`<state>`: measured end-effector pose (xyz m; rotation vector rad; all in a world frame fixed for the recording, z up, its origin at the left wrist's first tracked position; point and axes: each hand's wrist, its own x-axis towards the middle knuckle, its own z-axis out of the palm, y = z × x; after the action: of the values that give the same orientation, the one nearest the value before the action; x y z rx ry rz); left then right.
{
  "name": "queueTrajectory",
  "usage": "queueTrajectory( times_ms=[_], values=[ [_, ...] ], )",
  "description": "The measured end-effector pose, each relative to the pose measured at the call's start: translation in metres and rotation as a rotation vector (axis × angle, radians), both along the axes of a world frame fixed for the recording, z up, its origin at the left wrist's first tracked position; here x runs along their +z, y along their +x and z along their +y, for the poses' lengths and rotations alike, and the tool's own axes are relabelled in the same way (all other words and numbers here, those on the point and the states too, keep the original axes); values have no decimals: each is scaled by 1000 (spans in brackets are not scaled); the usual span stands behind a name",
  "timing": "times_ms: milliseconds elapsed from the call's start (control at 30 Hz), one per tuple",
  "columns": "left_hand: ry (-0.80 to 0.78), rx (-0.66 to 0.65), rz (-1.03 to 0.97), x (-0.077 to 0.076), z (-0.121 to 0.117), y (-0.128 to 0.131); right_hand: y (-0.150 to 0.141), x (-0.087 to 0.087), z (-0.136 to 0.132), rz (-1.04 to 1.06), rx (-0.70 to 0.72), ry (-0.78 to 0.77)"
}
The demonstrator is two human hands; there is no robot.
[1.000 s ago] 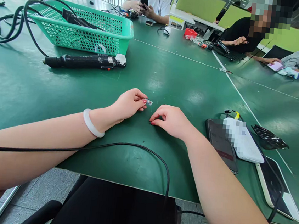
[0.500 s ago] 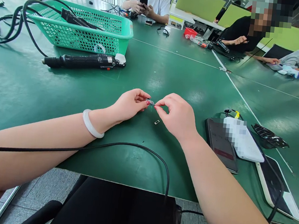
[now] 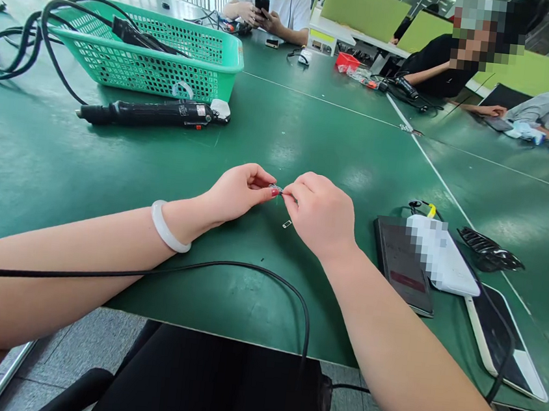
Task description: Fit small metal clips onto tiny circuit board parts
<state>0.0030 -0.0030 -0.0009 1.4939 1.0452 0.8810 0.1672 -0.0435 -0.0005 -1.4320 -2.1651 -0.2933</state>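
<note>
Between thumb and fingers my left hand [image 3: 241, 192] pinches a small, shiny metallic piece [image 3: 276, 188], mostly hidden by the fingertips. My right hand [image 3: 322, 214] is closed in a pinch at the right end of that same piece. Whether it holds a separate tiny part there is too small to tell. On the green table [image 3: 225, 298], just below the fingers and left of my right hand, lies a little flat silver rectangular part [image 3: 287, 224]. A white bangle [image 3: 169, 227] circles my left wrist.
A black electric screwdriver [image 3: 151, 113] lies before a green basket [image 3: 148, 55] with cables. To the right are a dark notebook [image 3: 403, 265], a white device [image 3: 446, 256], a phone [image 3: 510, 341] and sunglasses [image 3: 490, 249]. A black cable [image 3: 229, 264] crosses the front. Several people sit beyond.
My right hand has shifted slightly left, its fingers curling closer to my left fingertips. My left hand has barely moved. A person at the back right has raised a hand toward their head.
</note>
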Motion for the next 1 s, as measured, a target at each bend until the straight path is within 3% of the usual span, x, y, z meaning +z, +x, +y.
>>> queueTrajectory(
  times_ms=[267,400,467,567,733,1000],
  values=[
    [-187,-60,-190,-2,0,1,5,0,3,191,-50,-93],
    [-245,-33,-187,-2,0,1,21,5,6,259,-97,-347],
    [-259,-20,-175,-1,0,1,29,5,8,231,-31,-532],
    [-261,-13,-167,0,0,1,35,2,11,199,51,-675],
    [-251,-14,-159,1,0,2,32,-3,13,153,86,-646],
    [-231,-27,-167,-2,2,2,28,-2,12,109,4,-595]
  ],
)
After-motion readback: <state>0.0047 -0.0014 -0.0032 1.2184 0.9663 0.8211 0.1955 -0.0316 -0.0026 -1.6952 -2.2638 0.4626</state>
